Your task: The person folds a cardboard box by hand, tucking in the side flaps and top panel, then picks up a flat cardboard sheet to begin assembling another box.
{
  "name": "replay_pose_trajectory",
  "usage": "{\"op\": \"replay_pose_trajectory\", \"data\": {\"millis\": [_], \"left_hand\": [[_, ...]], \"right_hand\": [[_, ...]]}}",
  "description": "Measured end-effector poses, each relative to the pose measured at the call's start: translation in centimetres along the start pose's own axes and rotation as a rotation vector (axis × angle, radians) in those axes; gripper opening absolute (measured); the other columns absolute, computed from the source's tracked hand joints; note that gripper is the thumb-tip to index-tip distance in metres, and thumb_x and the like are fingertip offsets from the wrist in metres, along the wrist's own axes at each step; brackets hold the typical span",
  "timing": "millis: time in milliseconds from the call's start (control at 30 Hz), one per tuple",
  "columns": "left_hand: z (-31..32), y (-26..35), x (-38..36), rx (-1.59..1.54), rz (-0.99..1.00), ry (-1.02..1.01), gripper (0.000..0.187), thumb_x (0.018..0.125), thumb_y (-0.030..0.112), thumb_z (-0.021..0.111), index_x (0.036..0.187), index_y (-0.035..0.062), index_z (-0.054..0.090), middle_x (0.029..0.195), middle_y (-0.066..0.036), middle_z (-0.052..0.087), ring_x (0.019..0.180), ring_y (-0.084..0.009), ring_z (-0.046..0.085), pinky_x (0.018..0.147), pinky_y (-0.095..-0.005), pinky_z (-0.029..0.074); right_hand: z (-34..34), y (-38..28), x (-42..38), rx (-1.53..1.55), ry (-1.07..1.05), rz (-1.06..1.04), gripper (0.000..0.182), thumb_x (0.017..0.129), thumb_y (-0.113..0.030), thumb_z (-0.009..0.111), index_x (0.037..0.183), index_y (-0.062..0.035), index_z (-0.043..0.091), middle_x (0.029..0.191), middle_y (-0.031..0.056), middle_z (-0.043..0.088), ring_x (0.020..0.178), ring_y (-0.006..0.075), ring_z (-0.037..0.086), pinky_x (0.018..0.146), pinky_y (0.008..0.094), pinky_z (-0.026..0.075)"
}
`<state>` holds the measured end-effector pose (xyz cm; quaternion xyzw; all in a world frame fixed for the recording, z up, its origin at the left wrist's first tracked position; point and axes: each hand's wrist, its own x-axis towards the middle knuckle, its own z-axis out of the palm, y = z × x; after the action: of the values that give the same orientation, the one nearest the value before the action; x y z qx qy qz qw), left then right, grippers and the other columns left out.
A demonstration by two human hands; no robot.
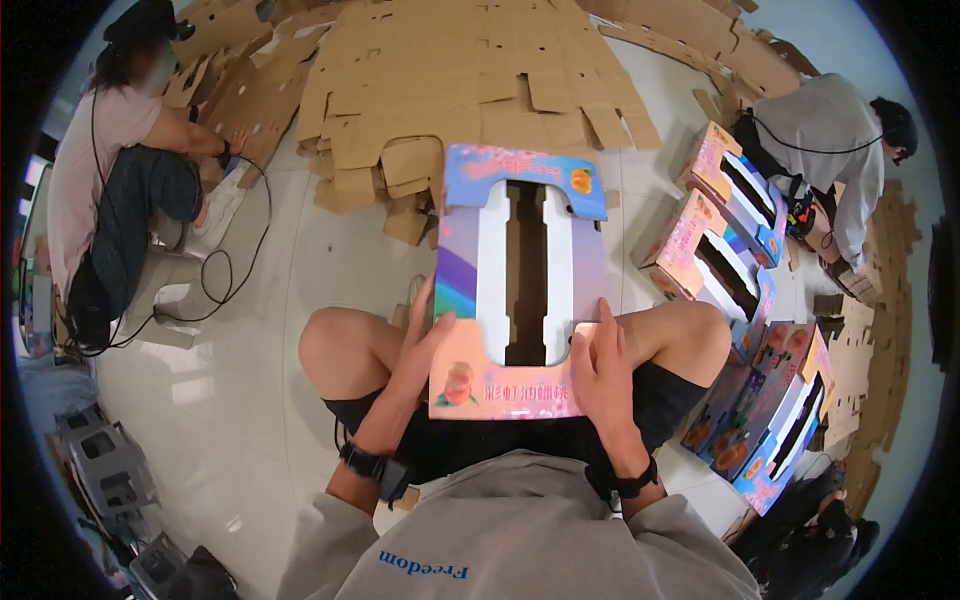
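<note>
A colourful printed cardboard fruit box [535,394] rests over my lap, with peach pictures, a pink and orange near end and a blue far end. Its top has a long cut-out edged by white flaps, and brown cardboard shows inside. My left hand [423,338] grips its left side, fingers along the edge and partly hidden. On the right side, my right hand [604,370] holds the box near its front corner, thumb and fingers against the edge.
Flattened cardboard [400,75] lies in a wide stack ahead. Similar printed boxes [690,235] stand on the floor at right. One person [125,170] sits at left beside a black cable [262,235]; another person [825,130] bends at right. Grey plastic stools [105,460] are at lower left.
</note>
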<state>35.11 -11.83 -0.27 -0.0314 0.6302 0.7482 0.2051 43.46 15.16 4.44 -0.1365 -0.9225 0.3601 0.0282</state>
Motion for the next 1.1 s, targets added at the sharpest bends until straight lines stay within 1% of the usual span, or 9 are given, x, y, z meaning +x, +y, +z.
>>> {"op": "replay_pose_trajectory", "data": {"millis": [200, 300, 467, 567, 633, 700, 800, 833, 1100], "left_hand": [[0.4, 0.6, -6.9, 0.409, 0.068, 0.068, 0.048, 0.115, 0.021, 0.041, 0.161, 0.0084, 0.040, 0.159, -0.017, 0.036, 0.147, -0.0314, 0.037, 0.126, -0.0424, 0.031], [0.3, -0.1, -8.6, 0.492, 0.132, 0.130, 0.041, 0.115, 0.022, 0.038, 0.151, 0.0077, 0.052, 0.151, -0.018, 0.042, 0.144, -0.0327, 0.040, 0.124, -0.0429, 0.033], [0.9, -0.8, -8.5, 0.397, 0.190, 0.224, 0.025, 0.111, 0.014, 0.047, 0.126, 0.0067, 0.065, 0.149, -0.018, 0.041, 0.143, -0.0346, 0.042, 0.122, -0.0451, 0.035], [-0.5, -0.1, -6.8, 0.702, 0.378, 0.209, 0.019, 0.105, 0.011, 0.059, 0.120, 0.0074, 0.070, 0.148, -0.017, 0.048, 0.146, -0.0381, 0.043, 0.123, -0.0480, 0.034], [-1.0, 2.0, -4.6, 0.829, 0.515, 0.033, 0.017, 0.100, 0.013, 0.066, 0.116, 0.0080, 0.072, 0.146, -0.014, 0.054, 0.148, -0.0384, 0.044, 0.124, -0.0508, 0.034], [-0.4, 4.3, -2.2, 0.952, 0.581, -0.165, 0.021, 0.095, 0.020, 0.075, 0.113, 0.0091, 0.075, 0.137, -0.009, 0.066, 0.148, -0.0354, 0.049, 0.125, -0.0555, 0.032], [1.5, 5.5, 0.1, 1.056, 0.665, -0.411, 0.021, 0.094, 0.025, 0.076, 0.108, 0.0092, 0.076, 0.133, -0.007, 0.069, 0.146, -0.0305, 0.052, 0.126, -0.0569, 0.031], [1.7, 5.5, 0.5, 1.068, 0.694, -0.434, 0.022, 0.094, 0.028, 0.077, 0.102, 0.0080, 0.076, 0.122, -0.007, 0.071, 0.144, -0.0295, 0.054, 0.127, -0.0573, 0.029], [2.8, 8.6, -4.4, 1.073, 0.743, -0.531, 0.026, 0.086, 0.034, 0.081, 0.091, 0.0092, 0.073, 0.097, -0.006, 0.062, 0.106, -0.0271, 0.061, 0.124, -0.0557, 0.037]], "right_hand": [[-4.0, -2.9, -2.6, 0.143, -0.218, 0.166, 0.058, 0.102, -0.018, 0.068, 0.154, -0.0050, 0.048, 0.146, 0.0286, 0.053, 0.131, 0.0492, 0.057, 0.107, 0.0519, 0.049], [-2.4, -2.9, -2.5, -0.190, -0.013, -0.192, 0.055, 0.097, -0.018, 0.074, 0.147, -0.0038, 0.057, 0.147, 0.0248, 0.053, 0.140, 0.0467, 0.051, 0.113, 0.0553, 0.045], [-0.3, -4.8, 0.4, -0.116, -0.119, -0.313, 0.043, 0.094, -0.018, 0.078, 0.133, -0.0037, 0.068, 0.146, 0.0209, 0.055, 0.143, 0.0410, 0.050, 0.117, 0.0540, 0.041], [0.6, -4.2, 2.0, -0.101, -0.194, -0.348, 0.042, 0.091, -0.016, 0.079, 0.131, -0.0057, 0.070, 0.147, 0.0189, 0.055, 0.145, 0.0396, 0.049, 0.119, 0.0532, 0.040], [0.5, -4.4, 2.8, -0.245, -0.213, -0.493, 0.043, 0.088, -0.015, 0.080, 0.129, -0.0076, 0.072, 0.148, 0.0178, 0.055, 0.146, 0.0389, 0.049, 0.119, 0.0523, 0.040], [0.9, -4.8, 2.6, -0.225, -0.171, -0.444, 0.042, 0.085, -0.011, 0.080, 0.126, -0.0095, 0.073, 0.149, 0.0175, 0.056, 0.146, 0.0389, 0.049, 0.119, 0.0515, 0.040], [1.3, -5.1, 2.2, -0.247, -0.148, -0.392, 0.041, 0.083, -0.009, 0.080, 0.123, -0.0129, 0.075, 0.152, 0.0141, 0.055, 0.149, 0.0364, 0.048, 0.121, 0.0522, 0.039], [1.2, -5.0, 2.2, -0.264, -0.142, -0.373, 0.041, 0.082, -0.008, 0.081, 0.122, -0.0141, 0.076, 0.154, 0.0125, 0.055, 0.150, 0.0352, 0.047, 0.122, 0.0527, 0.038], [-2.5, -6.9, -2.4, 0.022, -0.121, -0.313, 0.018, 0.076, 0.005, 0.073, 0.091, -0.0047, 0.071, 0.152, 0.0148, 0.059, 0.147, 0.0390, 0.052, 0.116, 0.0511, 0.046]]}}
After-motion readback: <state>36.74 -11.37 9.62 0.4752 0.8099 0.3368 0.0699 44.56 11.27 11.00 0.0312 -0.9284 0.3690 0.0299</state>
